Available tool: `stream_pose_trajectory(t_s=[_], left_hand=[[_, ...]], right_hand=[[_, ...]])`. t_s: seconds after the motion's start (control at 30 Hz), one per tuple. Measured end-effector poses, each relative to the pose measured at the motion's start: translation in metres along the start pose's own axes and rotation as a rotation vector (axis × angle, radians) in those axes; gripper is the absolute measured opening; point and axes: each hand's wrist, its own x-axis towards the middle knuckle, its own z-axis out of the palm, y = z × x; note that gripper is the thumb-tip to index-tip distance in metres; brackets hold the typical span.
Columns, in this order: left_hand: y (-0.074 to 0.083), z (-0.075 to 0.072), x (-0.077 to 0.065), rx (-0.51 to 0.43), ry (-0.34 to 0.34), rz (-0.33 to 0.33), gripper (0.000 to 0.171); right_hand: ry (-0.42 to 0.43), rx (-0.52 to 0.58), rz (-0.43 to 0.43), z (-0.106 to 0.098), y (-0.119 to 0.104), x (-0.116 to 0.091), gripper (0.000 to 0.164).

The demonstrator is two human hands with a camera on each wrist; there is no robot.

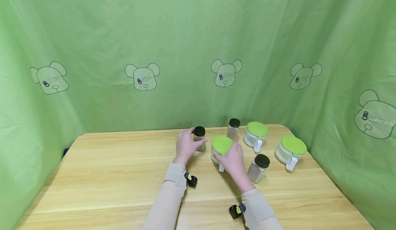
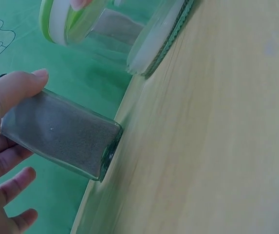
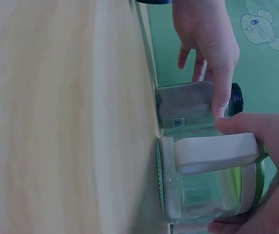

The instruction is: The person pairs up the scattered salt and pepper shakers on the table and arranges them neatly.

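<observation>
My left hand (image 1: 185, 144) pinches a square glass spice jar (image 1: 199, 132) with a black lid, thumb on one side and fingers on the other. In the left wrist view grey powder fills this jar (image 2: 61, 131), and its base is at the tabletop. Just to its right, my right hand (image 1: 232, 158) grips a clear glass seasoning pot (image 1: 221, 144) near its green lid. The pot's white handle (image 3: 214, 152) faces my body, and its base meets the table in the right wrist view. The two containers stand close side by side.
Another black-lidded jar (image 1: 232, 129) stands behind the pot, and one more (image 1: 257, 170) is right of my right forearm. Two more green-lidded pots (image 1: 256, 131) (image 1: 290, 147) stand at the right. A green curtain (image 1: 185, 34) surrounds the wooden table (image 1: 117, 175).
</observation>
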Motion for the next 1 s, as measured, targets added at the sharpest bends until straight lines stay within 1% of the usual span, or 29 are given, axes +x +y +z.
stream_pose_trajectory(t_s=[0.2,0.43,0.7,0.9,1.0], left_hand=[[0.002,-0.001,-0.001,0.019,0.015,0.017,0.07],[0.003,-0.002,-0.001,0.033,0.016,0.037,0.068],[0.008,-0.009,0.001,0.026,0.027,0.038,0.071],[0.01,-0.014,0.0,0.024,0.032,0.016,0.074],[0.012,-0.016,0.0,0.03,0.042,0.019,0.074]], right_hand=[[0.014,-0.027,-0.007,0.0,0.0,0.0,0.104],[0.008,-0.01,-0.007,-0.003,-0.004,0.0,0.107],[0.034,-0.007,-0.039,-0.007,-0.007,0.001,0.108],[0.057,-0.012,-0.06,-0.009,-0.007,0.001,0.107],[0.057,-0.013,-0.066,-0.01,-0.007,0.002,0.106]])
